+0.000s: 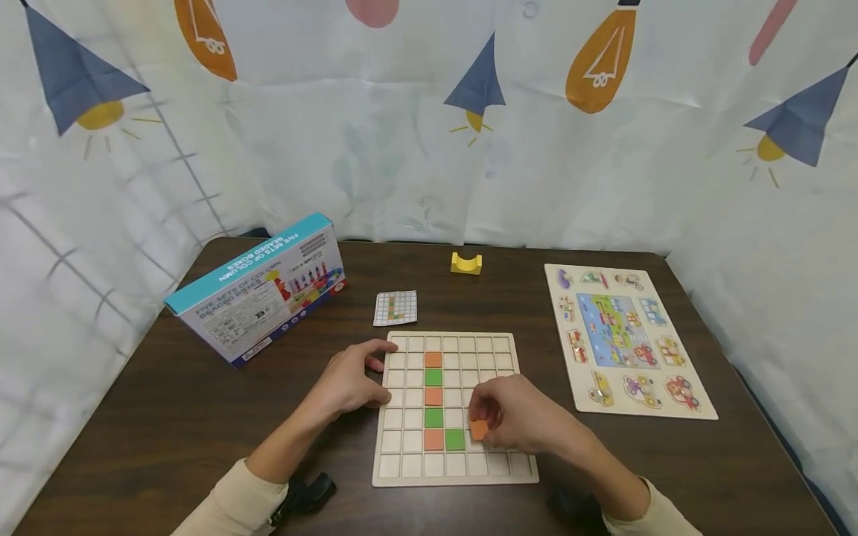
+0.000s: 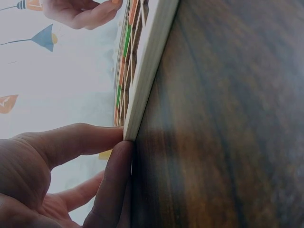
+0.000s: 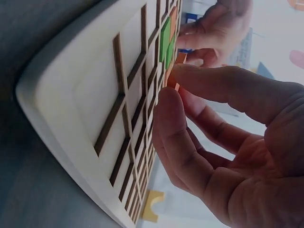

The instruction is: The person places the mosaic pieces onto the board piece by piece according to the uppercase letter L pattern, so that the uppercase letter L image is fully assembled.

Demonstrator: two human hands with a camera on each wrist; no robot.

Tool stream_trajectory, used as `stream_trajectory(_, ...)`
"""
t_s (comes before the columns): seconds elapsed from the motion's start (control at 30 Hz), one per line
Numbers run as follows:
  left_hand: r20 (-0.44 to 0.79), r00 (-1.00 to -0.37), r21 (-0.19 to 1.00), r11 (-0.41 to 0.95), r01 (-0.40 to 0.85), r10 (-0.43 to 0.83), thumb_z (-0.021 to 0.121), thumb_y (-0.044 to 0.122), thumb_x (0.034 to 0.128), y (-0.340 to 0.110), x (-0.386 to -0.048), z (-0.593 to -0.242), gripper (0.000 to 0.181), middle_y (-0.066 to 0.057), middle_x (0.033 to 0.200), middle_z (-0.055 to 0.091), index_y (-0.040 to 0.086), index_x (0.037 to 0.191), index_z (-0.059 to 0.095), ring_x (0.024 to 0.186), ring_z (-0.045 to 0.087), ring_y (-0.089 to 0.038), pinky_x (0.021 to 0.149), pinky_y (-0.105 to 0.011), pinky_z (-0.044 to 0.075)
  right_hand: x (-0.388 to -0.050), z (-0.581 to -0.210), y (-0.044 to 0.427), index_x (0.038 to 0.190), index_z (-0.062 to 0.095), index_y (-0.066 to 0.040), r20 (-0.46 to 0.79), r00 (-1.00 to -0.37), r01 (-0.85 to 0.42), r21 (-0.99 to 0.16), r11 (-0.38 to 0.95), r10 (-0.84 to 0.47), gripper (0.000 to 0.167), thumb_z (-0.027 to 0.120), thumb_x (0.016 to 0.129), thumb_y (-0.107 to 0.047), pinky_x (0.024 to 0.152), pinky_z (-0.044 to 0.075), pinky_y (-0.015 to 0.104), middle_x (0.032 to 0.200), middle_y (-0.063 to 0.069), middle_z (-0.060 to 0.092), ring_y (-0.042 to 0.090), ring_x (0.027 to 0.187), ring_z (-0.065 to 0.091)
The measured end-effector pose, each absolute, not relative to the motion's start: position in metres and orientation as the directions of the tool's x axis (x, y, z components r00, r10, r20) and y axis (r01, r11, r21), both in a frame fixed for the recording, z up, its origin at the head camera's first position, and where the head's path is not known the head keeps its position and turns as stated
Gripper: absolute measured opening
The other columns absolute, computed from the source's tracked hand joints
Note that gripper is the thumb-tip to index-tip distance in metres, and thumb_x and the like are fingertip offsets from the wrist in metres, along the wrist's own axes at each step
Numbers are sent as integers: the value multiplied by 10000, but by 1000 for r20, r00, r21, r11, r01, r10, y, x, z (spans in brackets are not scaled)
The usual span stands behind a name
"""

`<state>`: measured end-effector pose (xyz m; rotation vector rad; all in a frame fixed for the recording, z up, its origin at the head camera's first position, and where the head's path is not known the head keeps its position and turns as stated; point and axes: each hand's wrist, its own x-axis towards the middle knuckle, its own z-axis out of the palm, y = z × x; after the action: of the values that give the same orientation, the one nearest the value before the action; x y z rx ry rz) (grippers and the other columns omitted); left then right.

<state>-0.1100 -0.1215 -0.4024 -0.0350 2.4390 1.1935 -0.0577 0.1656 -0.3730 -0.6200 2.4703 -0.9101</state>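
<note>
A pale wooden grid board [image 1: 456, 480] lies on the dark table. One of its columns holds alternating tiles, among them an orange tile [image 1: 433, 359] and a green tile [image 1: 433, 377]. Another green tile [image 1: 455, 439] sits right of the column's lowest tile. My left hand [image 1: 351, 378] rests at the board's left edge, thumb and fingertips touching the rim [image 2: 142, 90]. Between thumb and finger my right hand [image 1: 519, 413] pinches an orange tile [image 1: 479, 429], tilted over the cell right of that green tile. Whether it touches the board I cannot tell.
Behind the board lies a small card with a coloured grid pattern [image 1: 395, 308]. A yellow cradle-shaped block [image 1: 466, 263] stands at the back. At left is a blue-topped box [image 1: 268, 290]; at right, a picture puzzle board [image 1: 566, 350]. A patterned curtain [image 1: 415, 149] hangs behind the table.
</note>
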Motion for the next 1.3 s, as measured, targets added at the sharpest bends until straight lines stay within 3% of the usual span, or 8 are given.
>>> stream_trajectory(0.4, -378, -912, 740, 644, -192, 162, 893, -2, 726, -121, -110, -404, 725, -127, 1141, 618, 213, 1372, 646, 908, 577, -270, 599, -317, 547, -54, -381, 163, 823, 666, -151, -222, -796, -300, -664, 685, -563, 298, 836, 664, 36, 635, 482, 225, 729, -49, 612, 26, 668, 529)
stream_trajectory(0.73, -383, -909, 740, 642, -198, 161, 890, 2, 736, -122, -109, -403, 716, -129, 1143, 614, 209, 1374, 642, 921, 575, -275, 606, -316, 547, -52, -383, 158, 810, 662, -132, -197, -799, -329, -649, 686, -569, 317, 821, 647, 88, 626, 471, 217, 727, -45, 599, 23, 666, 508)
stream_trajectory(1.3, -382, -909, 733, 653, -190, 165, 895, 17, 733, -124, -110, -401, 715, -123, 1144, 625, 210, 1374, 643, 969, 555, -288, 624, -319, 523, -47, -381, 149, 835, 670, -145, -154, -808, -388, -586, 711, -568, 257, 858, 719, -14, 646, 429, 218, 743, -60, 570, 37, 692, 466)
